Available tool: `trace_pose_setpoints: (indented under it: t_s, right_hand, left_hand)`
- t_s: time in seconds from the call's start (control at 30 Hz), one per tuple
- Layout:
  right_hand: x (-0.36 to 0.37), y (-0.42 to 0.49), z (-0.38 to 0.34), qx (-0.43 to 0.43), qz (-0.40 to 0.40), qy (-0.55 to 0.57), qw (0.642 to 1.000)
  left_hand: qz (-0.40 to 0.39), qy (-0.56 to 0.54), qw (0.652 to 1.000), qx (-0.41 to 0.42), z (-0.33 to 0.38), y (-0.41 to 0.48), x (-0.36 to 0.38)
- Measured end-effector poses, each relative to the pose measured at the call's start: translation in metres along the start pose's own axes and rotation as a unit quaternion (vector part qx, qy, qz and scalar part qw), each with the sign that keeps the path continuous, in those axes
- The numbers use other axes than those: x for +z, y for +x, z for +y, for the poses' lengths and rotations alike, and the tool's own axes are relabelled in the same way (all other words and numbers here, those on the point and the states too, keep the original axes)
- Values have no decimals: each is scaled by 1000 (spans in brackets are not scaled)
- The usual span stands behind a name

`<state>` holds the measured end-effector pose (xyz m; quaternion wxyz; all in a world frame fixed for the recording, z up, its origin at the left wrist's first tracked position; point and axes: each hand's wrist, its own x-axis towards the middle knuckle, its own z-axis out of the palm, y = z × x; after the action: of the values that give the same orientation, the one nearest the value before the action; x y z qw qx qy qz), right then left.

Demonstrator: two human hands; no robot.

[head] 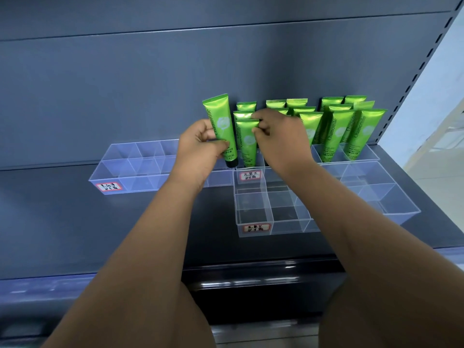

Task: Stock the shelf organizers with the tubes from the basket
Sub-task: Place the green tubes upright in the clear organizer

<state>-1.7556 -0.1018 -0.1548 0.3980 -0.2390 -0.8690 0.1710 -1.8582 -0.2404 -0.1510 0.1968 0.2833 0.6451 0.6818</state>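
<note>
My left hand [200, 144] grips a green Chamomile tube [220, 126] upright, black cap down, just left of the stocked tubes. My right hand [273, 136] pinches the crimped top of another green tube [247, 143] that stands in a clear organizer [251, 169] at the back of the shelf. Several more green tubes [336, 129] stand upright in the back compartments to the right. The basket is out of view.
A clear divided organizer [130, 169] with a red-edged label lies at the left. Another clear organizer [253, 214] reaches toward the shelf's front, and one more [381, 194] sits at the right. The dark shelf board [62, 217] and its back panel frame everything.
</note>
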Motion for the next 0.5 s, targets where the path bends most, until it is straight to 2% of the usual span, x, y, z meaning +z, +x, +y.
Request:
trace_pose_setpoints:
  t_s: [0.5]
  right_hand:
    - [5, 4, 0, 42, -21, 31, 998]
  left_hand:
    - [-26, 29, 999, 11, -2, -3, 4]
